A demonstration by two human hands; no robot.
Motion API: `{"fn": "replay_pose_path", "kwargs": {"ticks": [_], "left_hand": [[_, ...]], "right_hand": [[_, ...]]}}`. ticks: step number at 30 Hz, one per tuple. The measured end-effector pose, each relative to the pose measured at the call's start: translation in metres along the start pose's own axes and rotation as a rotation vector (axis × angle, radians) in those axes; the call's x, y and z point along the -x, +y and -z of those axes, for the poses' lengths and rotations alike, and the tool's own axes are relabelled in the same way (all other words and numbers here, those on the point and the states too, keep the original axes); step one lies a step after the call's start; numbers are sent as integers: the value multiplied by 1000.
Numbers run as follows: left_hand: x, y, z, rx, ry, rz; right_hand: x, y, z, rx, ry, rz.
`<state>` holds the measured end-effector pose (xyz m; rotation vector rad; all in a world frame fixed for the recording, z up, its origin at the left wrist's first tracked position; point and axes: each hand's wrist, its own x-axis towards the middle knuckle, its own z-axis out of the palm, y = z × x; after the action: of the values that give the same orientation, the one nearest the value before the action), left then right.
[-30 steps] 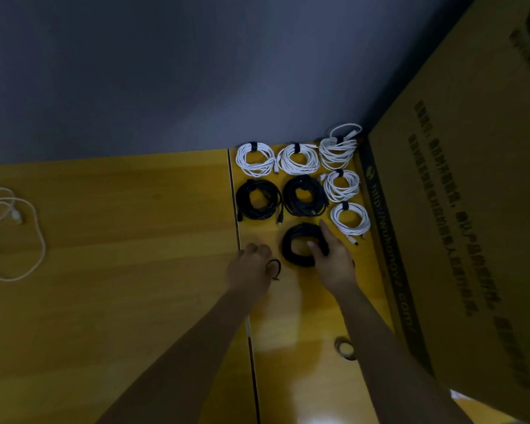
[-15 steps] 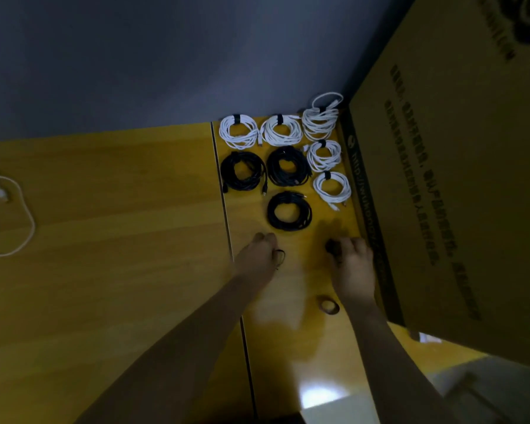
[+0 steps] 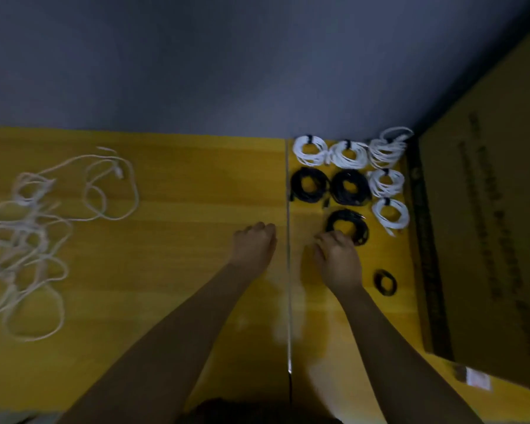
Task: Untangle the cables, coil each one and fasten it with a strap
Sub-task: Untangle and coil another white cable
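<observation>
Both hands have drawn back from the black coil [image 3: 348, 226]; left hand [image 3: 253, 246] and right hand [image 3: 338, 258] curl, grip contents untellable. Tangled white cables [image 3: 40, 234] remain.

I see a glossy yellow wooden table [image 3: 172, 270] with a thin seam [image 3: 288, 270] running front to back. On its left part lies a loose tangle of white cables [image 3: 37, 237]. At the far right, five coiled white cables [image 3: 349, 154] and three coiled black cables [image 3: 351, 186] lie in rows. A small black strap ring [image 3: 385, 282] lies nearer, beside a brown cardboard box [image 3: 487, 240].
</observation>
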<state>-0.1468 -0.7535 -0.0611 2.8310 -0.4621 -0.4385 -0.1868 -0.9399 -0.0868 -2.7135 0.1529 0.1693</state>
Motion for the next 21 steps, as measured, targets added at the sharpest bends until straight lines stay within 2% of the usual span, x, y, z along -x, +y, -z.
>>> {"fn": "replay_pose_path", "kwargs": {"ticks": [6, 13, 17, 21], "left_hand": [[61, -143, 59, 83, 146, 360], [159, -301, 109, 185, 314, 725], [195, -396, 126, 206, 357, 793], [206, -484, 141, 216, 278, 746]], "right_hand": [[-58, -124, -27, 83, -171, 261], [-86, -329, -87, 131, -222, 582], [-90, -445, -134, 91, -208, 695], [-105, -537, -180, 112, -202, 668]]}}
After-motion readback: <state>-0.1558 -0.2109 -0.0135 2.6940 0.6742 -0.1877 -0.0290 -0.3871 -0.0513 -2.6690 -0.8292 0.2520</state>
